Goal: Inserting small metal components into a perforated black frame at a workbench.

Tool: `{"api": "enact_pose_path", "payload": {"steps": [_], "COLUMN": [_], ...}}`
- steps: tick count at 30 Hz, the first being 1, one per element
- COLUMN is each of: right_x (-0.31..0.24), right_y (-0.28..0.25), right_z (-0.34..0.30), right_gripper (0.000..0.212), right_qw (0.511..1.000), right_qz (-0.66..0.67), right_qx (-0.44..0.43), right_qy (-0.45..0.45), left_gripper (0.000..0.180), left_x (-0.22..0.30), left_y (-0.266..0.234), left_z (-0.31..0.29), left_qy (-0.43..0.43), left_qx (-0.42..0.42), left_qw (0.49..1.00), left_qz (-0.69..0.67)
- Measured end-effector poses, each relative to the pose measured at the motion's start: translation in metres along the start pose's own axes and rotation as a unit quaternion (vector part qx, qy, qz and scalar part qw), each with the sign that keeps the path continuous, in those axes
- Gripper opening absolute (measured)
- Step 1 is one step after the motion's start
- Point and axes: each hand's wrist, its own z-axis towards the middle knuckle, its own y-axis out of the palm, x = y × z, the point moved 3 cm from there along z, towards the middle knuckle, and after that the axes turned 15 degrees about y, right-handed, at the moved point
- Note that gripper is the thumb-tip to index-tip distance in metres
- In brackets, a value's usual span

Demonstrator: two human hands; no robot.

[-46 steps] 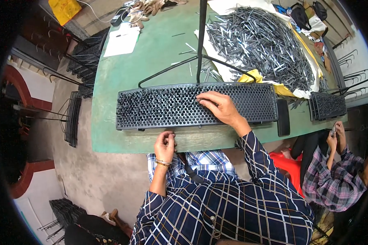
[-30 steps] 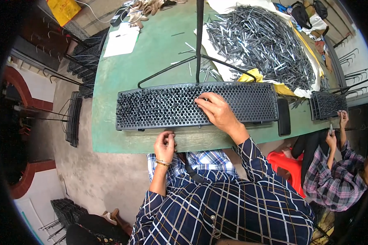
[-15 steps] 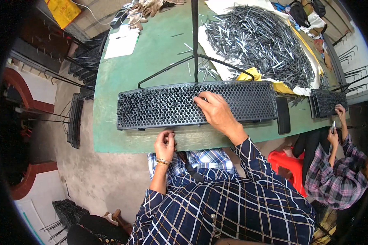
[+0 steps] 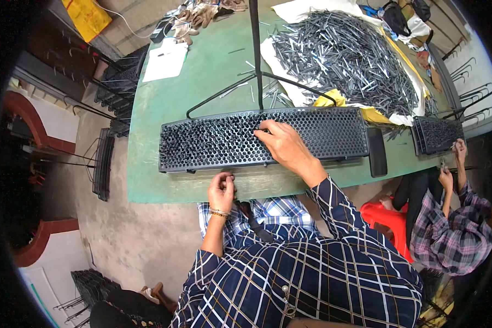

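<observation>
A long black rack (image 4: pixel 328 131) with rows of round holes lies across the green table in front of me. Many dark slim pieces (image 4: pixel 194 139) stand in the holes of its left part; holes toward the right look bare. My right hand (image 4: pixel 284 145) is over the rack's middle, thumb and fingertips pinched together at the holes; whatever they hold is too small to make out. Below the rack's front edge, at the table edge, my left hand (image 4: pixel 221 188) is closed with its fingers curled. Its contents are hidden.
A big heap of slim dark strips (image 4: pixel 350 60) lies on white and yellow sacking beyond the rack. A black flat phone-like slab (image 4: pixel 377 153) rests by the rack's right end. To the right, a co-worker's hands (image 4: pixel 456 150) are at another rack (image 4: pixel 440 135). White paper (image 4: pixel 164 63) lies far left.
The view has shifted slightly. My right hand stays pinched at the rack's middle, a little further left, and my left hand keeps its place. The co-worker's hands have moved slightly.
</observation>
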Motion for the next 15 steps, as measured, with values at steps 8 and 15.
{"api": "enact_pose_path", "payload": {"steps": [8,15], "right_x": [0.039,0.122], "right_y": [-0.044,-0.122], "right_z": [-0.032,-0.103], "right_gripper": [0.020,0.022], "right_qw": [0.981,0.900], "right_qz": [0.038,-0.198], "right_qx": [0.119,0.269], "right_qy": [0.149,0.280], "left_gripper": [0.012,0.013], "left_x": [0.003,0.003], "left_y": [0.003,0.003], "left_z": [0.000,0.004], "left_qy": [0.015,0.013], "left_qx": [-0.004,-0.011], "left_qw": [1.000,1.000], "left_qz": [0.002,-0.002]}}
